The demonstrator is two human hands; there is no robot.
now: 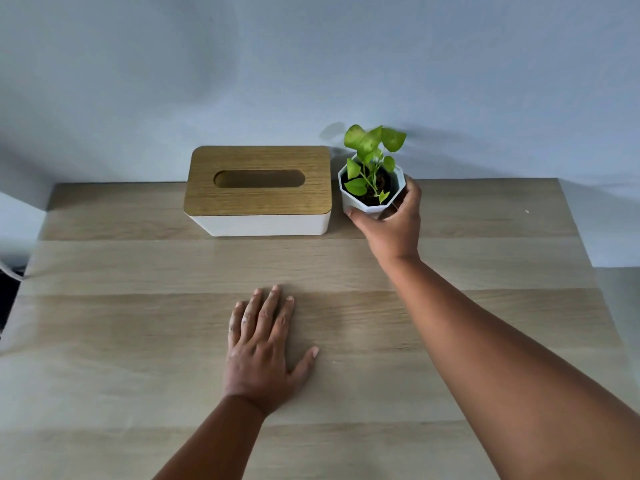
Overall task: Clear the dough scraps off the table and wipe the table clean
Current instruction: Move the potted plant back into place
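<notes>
The bench (pixel 138 341) looks almost done. I can see no lumps of dough on the wood. There is only one tiny pale speck (pixel 526 211) far off near the right back corner, and it is too small to tell if it is dough or just a crumb. So the scraps seem to be gone, or they are out of sight. I see no cloth or wipe in either hand, so I cannot tell if the wiping is finished. My guess is that things are being put in place at the end.

The wood is light brown with long stripes, and it looks dry and smooth, with no smears that I can see.

The left hand (pixel 258 355) lies flat on the bench in the middle, fingers straight and a little spread, holding nothing. The right hand (pixel 389 225) reaches far to the back and wraps its thumb and fingers round a small white plant pot (pixel 360 202) with green leaves. I cannot tell if the pot rests on the bench or is lifted. It is just beside a white tissue box (pixel 258 190) with a wooden lid, at the back by the wall.
</notes>
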